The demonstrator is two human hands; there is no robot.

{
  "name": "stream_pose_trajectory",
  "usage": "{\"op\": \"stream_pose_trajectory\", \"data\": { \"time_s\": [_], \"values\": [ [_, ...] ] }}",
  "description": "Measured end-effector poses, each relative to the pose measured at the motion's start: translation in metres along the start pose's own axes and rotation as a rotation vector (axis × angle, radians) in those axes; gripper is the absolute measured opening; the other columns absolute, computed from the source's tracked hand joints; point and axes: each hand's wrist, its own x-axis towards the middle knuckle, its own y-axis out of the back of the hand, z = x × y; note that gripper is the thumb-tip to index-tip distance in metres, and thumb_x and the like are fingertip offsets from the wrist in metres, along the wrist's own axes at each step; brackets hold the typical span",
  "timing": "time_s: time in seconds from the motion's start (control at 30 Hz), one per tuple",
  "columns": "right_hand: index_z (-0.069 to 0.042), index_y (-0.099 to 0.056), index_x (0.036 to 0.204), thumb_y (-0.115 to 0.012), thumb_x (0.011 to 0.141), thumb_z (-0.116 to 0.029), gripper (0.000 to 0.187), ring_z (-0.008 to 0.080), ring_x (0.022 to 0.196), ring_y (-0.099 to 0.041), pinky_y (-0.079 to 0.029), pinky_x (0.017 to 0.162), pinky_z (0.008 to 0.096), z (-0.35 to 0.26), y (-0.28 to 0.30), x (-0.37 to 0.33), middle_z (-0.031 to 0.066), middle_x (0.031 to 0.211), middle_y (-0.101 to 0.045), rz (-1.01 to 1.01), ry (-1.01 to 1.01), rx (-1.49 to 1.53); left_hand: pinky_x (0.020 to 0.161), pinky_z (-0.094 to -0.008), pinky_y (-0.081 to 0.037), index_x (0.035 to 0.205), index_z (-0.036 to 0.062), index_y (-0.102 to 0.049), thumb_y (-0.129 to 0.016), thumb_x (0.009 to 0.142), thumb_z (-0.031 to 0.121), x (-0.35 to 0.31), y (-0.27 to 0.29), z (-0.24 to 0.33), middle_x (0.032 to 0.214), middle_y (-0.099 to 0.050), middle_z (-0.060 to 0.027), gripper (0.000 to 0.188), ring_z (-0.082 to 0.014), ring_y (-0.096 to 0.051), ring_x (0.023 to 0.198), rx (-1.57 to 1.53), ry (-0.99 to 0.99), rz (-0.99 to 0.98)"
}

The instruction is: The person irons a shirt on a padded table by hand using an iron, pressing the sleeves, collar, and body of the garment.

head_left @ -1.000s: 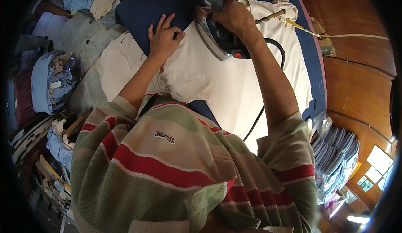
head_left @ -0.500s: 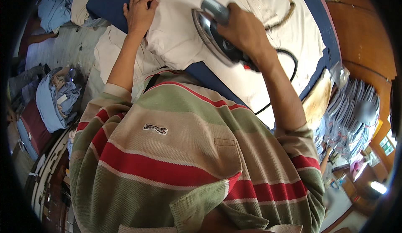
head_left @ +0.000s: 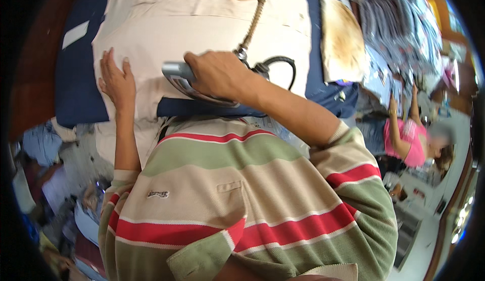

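A cream garment point(head_left: 166, 36) lies spread over a navy-covered ironing table point(head_left: 76, 81), part of it hanging over the near edge. My left hand point(head_left: 118, 78) rests flat on its left side, fingers stretched out. In my right hand point(head_left: 220, 74) is the grey handle of a steam iron point(head_left: 177, 72). The iron is near the table's front edge, close to the lower part of the garment; my hand and forearm hide some of it. From its rear run a black hose point(head_left: 294, 71) and a brown coiled cord point(head_left: 252, 26).
A scorched cream cloth pad point(head_left: 343, 38) lies at the right, beside stacks of folded blue clothes in clear wrap point(head_left: 394, 23). Further right is a person in pink point(head_left: 406, 137). Loose blue garments point(head_left: 43, 144) are heaped at lower left. A white paper slip point(head_left: 76, 34) lies on the navy cover.
The view has turned, bringing the table's left end and the person at right into sight. My left hand now lies flatter on the garment. The iron has moved nearer the front edge.
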Motion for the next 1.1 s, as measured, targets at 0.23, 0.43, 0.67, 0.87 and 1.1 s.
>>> {"op": "stream_pose_trajectory", "data": {
  "time_s": [0.23, 0.43, 0.67, 0.87, 1.1],
  "values": [
    [-0.005, -0.060, 0.105, -0.066, 0.069, -0.033, 0.046, 0.0358, 0.084, -0.063, -0.051, 0.076, 0.0421, 0.097, 0.044, 0.009, 0.0200, 0.089, -0.065, 0.239, -0.288, -0.090, 0.102, -0.0572, -0.021, 0.141, 0.0184, -0.029, -0.047, 0.088, 0.047, -0.057, -0.038, 0.071, 0.147, -0.025, -0.0095, 0.062, -0.0303, -0.021, 0.136, 0.172, -0.327, -0.392],
    [0.005, -0.058, 0.100, -0.070, 0.064, -0.028, 0.050, 0.0398, 0.087, -0.061, -0.050, 0.076, 0.0422, 0.188, 0.076, -0.060, 0.0275, 0.091, -0.062, 0.365, -0.633, -0.037, 0.103, -0.0577, -0.018, 0.143, 0.0199, -0.025, -0.042, 0.089, 0.053, -0.065, -0.032, 0.064, 0.150, -0.019, -0.0100, 0.066, -0.0304, -0.016, 0.137, 0.275, -0.373, -0.437],
    [0.001, -0.061, 0.102, -0.066, 0.064, -0.035, 0.052, 0.0366, 0.093, -0.061, -0.048, 0.081, 0.0404, 0.239, 0.055, -0.121, 0.0239, 0.096, -0.063, 0.420, -0.740, -0.023, 0.103, -0.0585, -0.017, 0.144, 0.0210, -0.022, -0.042, 0.090, 0.048, -0.070, -0.024, 0.053, 0.150, -0.017, -0.0086, 0.064, -0.0303, -0.015, 0.138, 0.287, -0.427, -0.486],
    [0.002, -0.064, 0.093, -0.067, 0.063, -0.035, 0.048, 0.0367, 0.086, -0.063, -0.050, 0.076, 0.0410, 0.222, 0.043, -0.130, 0.0244, 0.089, -0.064, 0.554, -0.759, 0.015, 0.102, -0.0592, -0.019, 0.144, 0.0208, -0.023, -0.042, 0.090, 0.050, -0.066, -0.027, 0.057, 0.150, -0.017, -0.0084, 0.064, -0.0303, -0.016, 0.138, 0.317, -0.455, -0.483],
    [0.001, -0.058, 0.100, -0.067, 0.065, -0.034, 0.050, 0.0390, 0.087, -0.061, -0.048, 0.078, 0.0434, 0.163, 0.027, -0.151, 0.0245, 0.087, -0.063, 0.419, -0.894, 0.078, 0.101, -0.0608, -0.019, 0.144, 0.0217, -0.022, -0.043, 0.090, 0.050, -0.068, -0.035, 0.046, 0.151, -0.017, -0.0084, 0.065, -0.0306, -0.016, 0.138, 0.324, -0.455, -0.463]
  ]
}}
